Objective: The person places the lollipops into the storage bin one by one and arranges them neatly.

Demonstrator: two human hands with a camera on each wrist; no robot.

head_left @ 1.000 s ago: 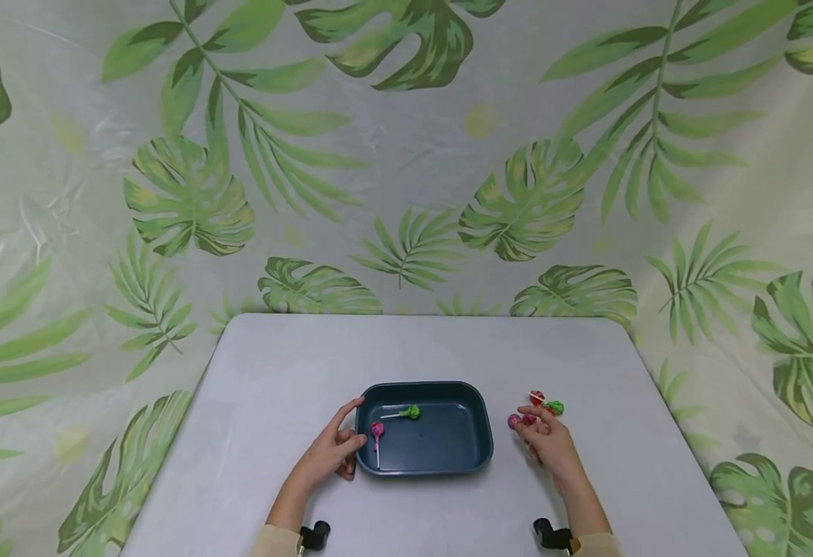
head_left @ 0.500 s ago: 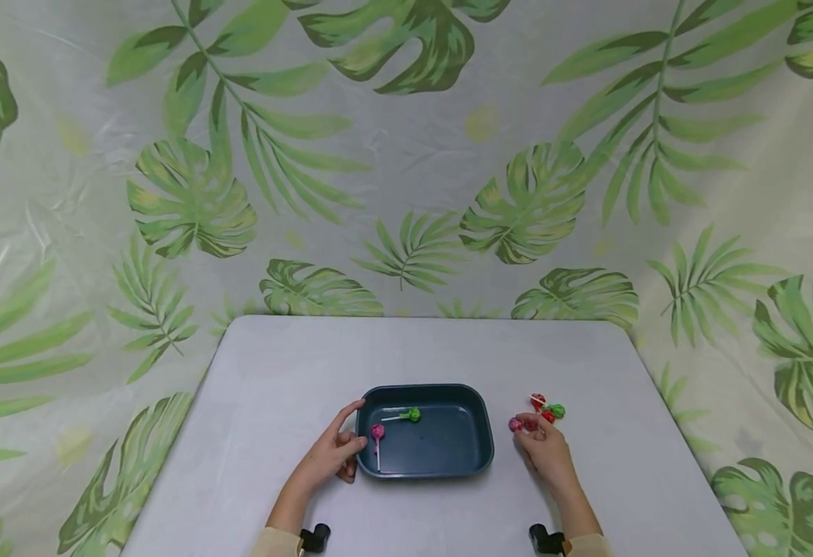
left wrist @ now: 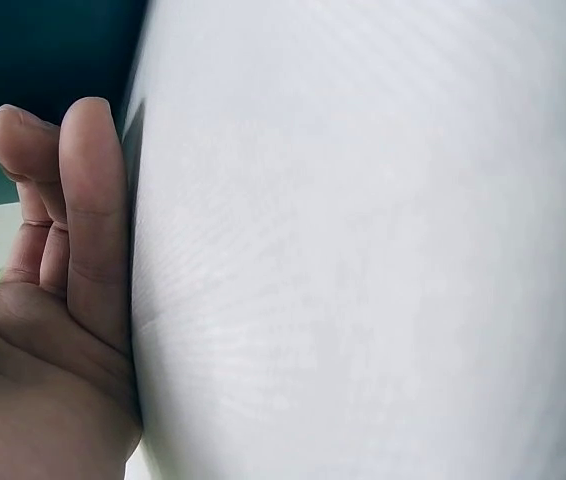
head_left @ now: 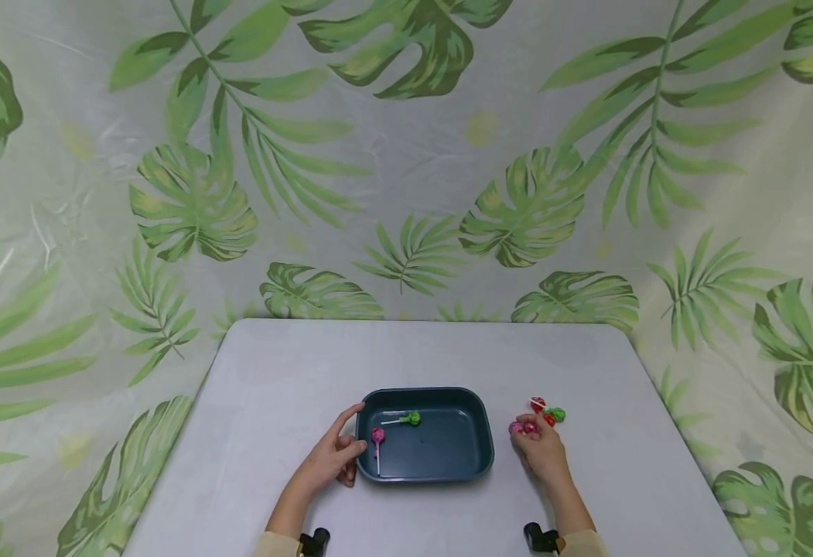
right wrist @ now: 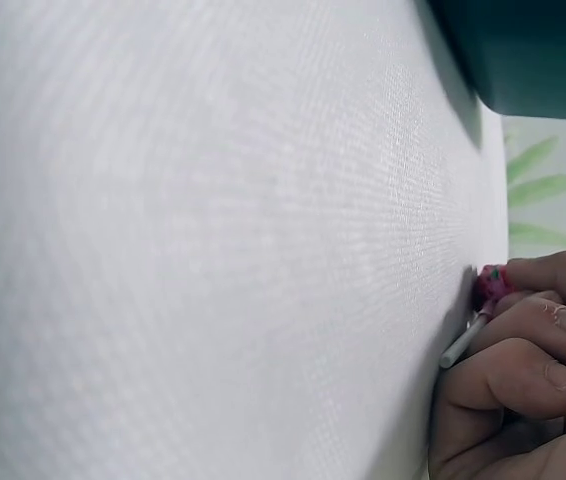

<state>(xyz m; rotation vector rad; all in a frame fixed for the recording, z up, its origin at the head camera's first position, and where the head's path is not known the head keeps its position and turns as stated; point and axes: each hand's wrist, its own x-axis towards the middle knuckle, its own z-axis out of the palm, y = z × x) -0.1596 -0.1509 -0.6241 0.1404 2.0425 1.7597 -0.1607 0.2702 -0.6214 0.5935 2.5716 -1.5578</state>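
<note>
My left hand [head_left: 332, 454] holds the left side of a dark teal baking dish [head_left: 484, 422], thumb on the rim and index finger near the far corner. In the left wrist view, its lower fingers [left wrist: 93, 200] lie bent against the outer wall. A green lollipop [head_left: 414, 418] and a pink lollipop [head_left: 378, 435] lie inside the dish. To the right of it, my right hand [head_left: 544, 452] pinches a pink lollipop [head_left: 530, 427] at the tabletop, partly covered by the fingers. Another pink lollipop [head_left: 515, 427] lies just left of those fingertips. The right wrist view shows a white stick [right wrist: 463, 343] beside bent fingers.
Beyond my right hand lie a red lollipop [head_left: 538, 404], a green lollipop [head_left: 555, 415] and another red one, close together. A white cloth covers the table [head_left: 295, 363]. Behind its far edge hangs a leaf-printed curtain [head_left: 406, 178].
My right hand has drawn slightly nearer and left, its fingers closing in on the pink lollipop and uncovering the red and green ones. The left hand keeps its place on the dish.
</note>
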